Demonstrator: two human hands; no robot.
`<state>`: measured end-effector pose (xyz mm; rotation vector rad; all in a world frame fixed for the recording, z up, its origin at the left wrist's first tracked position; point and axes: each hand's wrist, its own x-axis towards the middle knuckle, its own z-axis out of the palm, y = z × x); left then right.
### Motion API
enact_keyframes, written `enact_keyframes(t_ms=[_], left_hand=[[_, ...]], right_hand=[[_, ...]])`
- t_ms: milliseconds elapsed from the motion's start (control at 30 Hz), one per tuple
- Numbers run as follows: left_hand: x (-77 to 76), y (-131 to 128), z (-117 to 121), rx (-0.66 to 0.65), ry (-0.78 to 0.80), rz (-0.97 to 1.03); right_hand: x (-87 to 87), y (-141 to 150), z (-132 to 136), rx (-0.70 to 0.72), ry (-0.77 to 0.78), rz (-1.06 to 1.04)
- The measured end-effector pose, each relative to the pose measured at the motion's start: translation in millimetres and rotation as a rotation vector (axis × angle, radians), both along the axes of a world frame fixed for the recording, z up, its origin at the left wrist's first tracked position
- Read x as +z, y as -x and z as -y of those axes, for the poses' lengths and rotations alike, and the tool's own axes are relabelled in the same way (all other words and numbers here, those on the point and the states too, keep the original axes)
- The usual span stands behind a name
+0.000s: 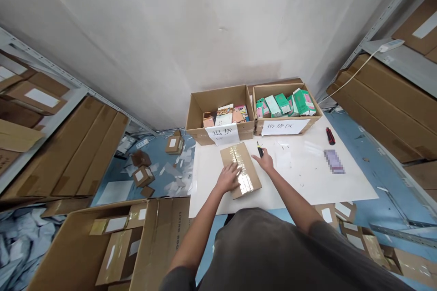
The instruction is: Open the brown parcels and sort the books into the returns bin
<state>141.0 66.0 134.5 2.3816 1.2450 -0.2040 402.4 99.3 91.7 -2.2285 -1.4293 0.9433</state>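
Observation:
A small flat cardboard parcel [241,168], sealed with shiny clear tape, lies on the white table [297,182] in front of me. My left hand [228,177] rests flat on its near left part, fingers spread, holding it down. My right hand [264,162] is just right of the parcel, closed round a small black and yellow-green utility knife [260,149] whose tip points away from me.
Two open cartons with paper labels stand at the table's far edge: the left carton [218,116] holds mixed small boxes, the right carton [286,108] green and pink ones. A red-black cutter [330,136] lies at the right. Large cartons and scattered parcels cover the floor; shelves flank both sides.

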Motion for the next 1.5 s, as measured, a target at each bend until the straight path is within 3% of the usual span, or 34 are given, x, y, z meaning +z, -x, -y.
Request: enact_keyframes(t_ms=[67, 133, 233, 367, 500, 700, 833, 933, 1167, 1267, 1367, 1433, 1500], left_hand=[[-0.5, 3, -7, -0.211, 0.115, -0.006], [-3.1, 3, -13, -0.288, 0.151, -0.041], [-6.0, 0, -17, -0.348, 0.061, -0.066], [0.4, -13, -20, -0.358, -0.077, -0.1], [8.2, -27, -9, -0.191, -0.187, -0.135], [-6.8, -30, 23, 0.04, -0.188, -0.09], [-13.3, -28, 20, 0.02, -0.108, -0.105], [-13.6, -31, 16, 0.019, -0.092, -0.099], [-18.8, -41, 33, 0.189, -0.055, -0.042], [-21.1, -41, 38, 0.216, -0.061, -0.028], [-23.1, -42, 38, 0.24, -0.054, -0.023], [-24.2, -42, 37, 0.258, -0.047, -0.017], [-25.1, -43, 36, 0.266, -0.038, -0.006]], right_hand=[[-16.1, -6, 49, 0.027, 0.035, -0.057], [-31.2, 1, 90, 0.033, 0.067, -0.137], [-44.1, 18, 118, -0.1, 0.028, -0.283], [-40.9, 19, 95, -0.169, -0.021, -0.311], [-31.3, 10, 48, -0.14, 0.009, -0.205], [-25.2, 18, 0, -0.04, 0.058, -0.156], [-23.6, 16, -7, 0.027, 0.049, -0.112], [-21.2, 14, -8, 0.076, 0.039, -0.076], [-13.2, 20, -7, 0.092, 0.005, -0.078], [-16.1, 4, 17, 0.135, -0.049, -0.288], [-24.4, -23, 56, 0.291, 0.054, -0.583], [-28.4, -38, 81, 0.418, 0.135, -0.603], [-28.0, -46, 95, 0.512, 0.169, -0.448]])
